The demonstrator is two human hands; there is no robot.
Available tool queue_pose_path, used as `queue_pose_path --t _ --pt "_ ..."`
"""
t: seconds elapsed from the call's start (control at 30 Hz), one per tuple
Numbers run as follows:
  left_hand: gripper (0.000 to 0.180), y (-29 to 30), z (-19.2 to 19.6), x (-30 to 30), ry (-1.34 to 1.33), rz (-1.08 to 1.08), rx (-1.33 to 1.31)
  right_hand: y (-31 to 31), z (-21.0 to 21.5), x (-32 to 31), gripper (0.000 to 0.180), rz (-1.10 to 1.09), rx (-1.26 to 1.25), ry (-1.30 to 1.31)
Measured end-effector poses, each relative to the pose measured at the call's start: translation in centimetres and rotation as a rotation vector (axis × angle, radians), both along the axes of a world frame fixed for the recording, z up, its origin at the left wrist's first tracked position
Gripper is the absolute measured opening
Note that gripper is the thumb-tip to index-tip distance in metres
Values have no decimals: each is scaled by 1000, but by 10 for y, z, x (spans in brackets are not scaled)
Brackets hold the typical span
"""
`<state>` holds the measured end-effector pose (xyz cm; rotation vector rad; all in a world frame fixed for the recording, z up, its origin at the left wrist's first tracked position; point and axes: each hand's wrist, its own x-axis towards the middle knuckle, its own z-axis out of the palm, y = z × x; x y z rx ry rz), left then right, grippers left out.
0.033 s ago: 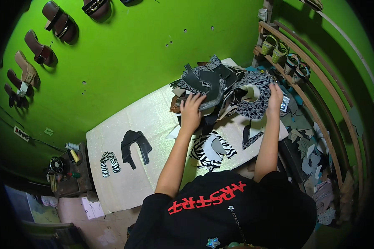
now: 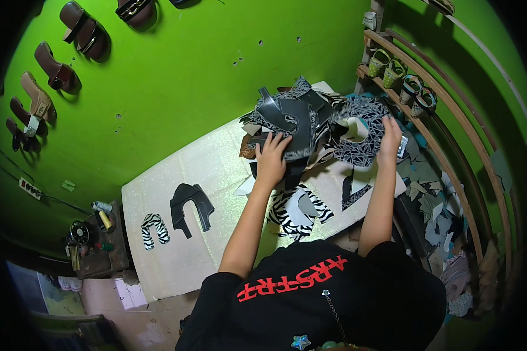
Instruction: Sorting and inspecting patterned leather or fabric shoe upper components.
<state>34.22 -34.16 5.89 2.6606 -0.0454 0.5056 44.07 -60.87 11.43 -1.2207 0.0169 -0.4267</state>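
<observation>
My left hand (image 2: 270, 157) lies with fingers spread on a heap of cut material pieces, against the near edge of a black curved cutout (image 2: 298, 120). At the heap's right side, my right hand (image 2: 390, 141) grips the edge of a grey-and-black patterned piece (image 2: 357, 153), whose far part is blurred by motion. A pale opening shows in its middle. Zebra-print pieces (image 2: 319, 207) with a pale inner shape lie nearer to me, between my forearms. Left of my left arm are a black U-shaped piece (image 2: 184, 196) and a smaller zebra-print one (image 2: 147, 234).
The pale glittery table (image 2: 149, 199) stands against a green wall hung with sandals (image 2: 86, 32). Small shoes (image 2: 395, 73) sit on a wooden rack at the right. Scraps (image 2: 436, 216) pile below it. Spools and a dark wheel (image 2: 79, 232) are beyond the table's left edge.
My right hand has shifted slightly right, and the patterned piece has moved with it. The black cutout under my left hand has tilted a little toward me.
</observation>
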Motion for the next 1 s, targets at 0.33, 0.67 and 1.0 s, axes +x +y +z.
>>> queue_pose_path --t 0.33,0.67,1.0 --pt "59 5 13 -19 102 -67 -149 20 17 -40 24 167 5 -76" --pt "30 70 9 -68 200 -238 -1291 111 10 -91 17 704 -197 13" --pt "20 172 -9 -180 140 249 -1363 237 -69 -148 34 981 -368 228"
